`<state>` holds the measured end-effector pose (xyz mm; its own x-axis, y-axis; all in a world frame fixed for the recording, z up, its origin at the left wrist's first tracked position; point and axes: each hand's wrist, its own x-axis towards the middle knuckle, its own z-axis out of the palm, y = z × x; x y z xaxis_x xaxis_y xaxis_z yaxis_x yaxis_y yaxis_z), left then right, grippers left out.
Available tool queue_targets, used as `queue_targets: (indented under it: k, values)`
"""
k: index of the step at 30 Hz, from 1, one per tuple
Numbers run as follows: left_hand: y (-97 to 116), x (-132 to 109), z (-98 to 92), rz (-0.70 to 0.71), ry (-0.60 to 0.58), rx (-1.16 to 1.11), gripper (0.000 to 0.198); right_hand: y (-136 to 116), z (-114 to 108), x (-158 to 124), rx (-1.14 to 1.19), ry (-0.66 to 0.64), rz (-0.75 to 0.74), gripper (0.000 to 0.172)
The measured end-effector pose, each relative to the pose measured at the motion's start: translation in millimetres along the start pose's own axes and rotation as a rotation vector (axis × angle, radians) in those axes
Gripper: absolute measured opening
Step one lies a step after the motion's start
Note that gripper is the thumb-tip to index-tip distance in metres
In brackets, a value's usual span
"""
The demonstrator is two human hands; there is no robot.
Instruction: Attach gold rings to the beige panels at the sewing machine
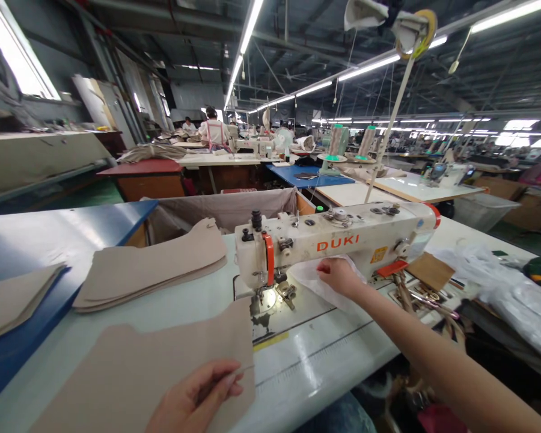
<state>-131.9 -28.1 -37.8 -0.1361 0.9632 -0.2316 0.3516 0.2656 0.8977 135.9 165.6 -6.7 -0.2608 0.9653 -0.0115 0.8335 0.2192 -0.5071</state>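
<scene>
Two hands are at work at one sewing machine (324, 240), which stands just beyond the right hand (336, 275) and ahead of the left hand (202, 394). The right hand has its fingers curled in over one white sheet (306, 275) beneath the machine's arm; I can't make out whether they grip it, and the hand hides part of the sheet. The left hand, fingers bent and thumb close to them, is over one beige piece (162, 349) spread on the pale table (306, 373); whether it pinches the piece or some thin strip is unclear. Two beige stacks lie farther off: one stack (153, 261) beyond the left hand, another stack (18, 297) well to its left, cut off by the picture's edge, with layers too tight to count in either. One brown square (431, 270) lies to the right of the right hand, near a jumble of metal tools (435, 304) too tangled to count. Farther right, crumpled clear plastic (518, 294) runs out of view. Two green-topped thread cones (336, 141) stand well beyond the right hand.
</scene>
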Motion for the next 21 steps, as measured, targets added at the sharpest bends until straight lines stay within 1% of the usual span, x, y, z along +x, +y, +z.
queue_targets:
  k: [2,4,5,6,7,8,9,10,13,16,18,21]
  values:
    - [7,-1,3.9,0.015,0.020,-0.036,0.023,-8,2,-20,0.165,0.018,-0.015,0.013]
    - [18,-2,10.8,0.046,0.033,-0.088,0.022,-19,10,-45,0.352,-0.006,-0.026,0.011]
    - [24,-2,15.1,0.060,0.038,-0.115,0.021,-25,16,-58,0.495,-0.028,-0.024,0.011]
    - [31,-3,19.7,0.071,0.043,-0.138,0.020,-31,23,-70,0.845,-0.084,0.038,0.009]
    - [37,-4,24.4,0.081,0.051,-0.154,0.019,-38,30,-81,1.148,-0.149,0.108,0.014]
    - [43,-5,28.9,0.095,0.065,-0.162,0.018,-44,37,-91,1.370,-0.206,0.177,0.021]
    - [48,-7,33.0,0.118,0.078,-0.161,0.018,-50,44,-99,1.535,-0.249,0.235,0.025]
    - [52,-8,36.6,0.152,0.091,-0.152,0.017,-55,50,-106,1.639,-0.284,0.276,0.027]
    - [57,-14,42.8,0.273,0.128,-0.085,0.016,-67,63,-115,1.775,-0.352,0.315,0.027]
    - [53,-18,43.4,0.345,0.190,0.000,0.016,-73,70,-116,1.794,-0.380,0.284,0.026]
    - [48,-18,42.8,0.363,0.239,0.048,0.015,-76,73,-116,1.761,-0.350,0.241,0.025]
    - [44,-16,43.0,0.360,0.297,0.086,0.015,-78,81,-118,1.665,-0.254,0.148,0.023]
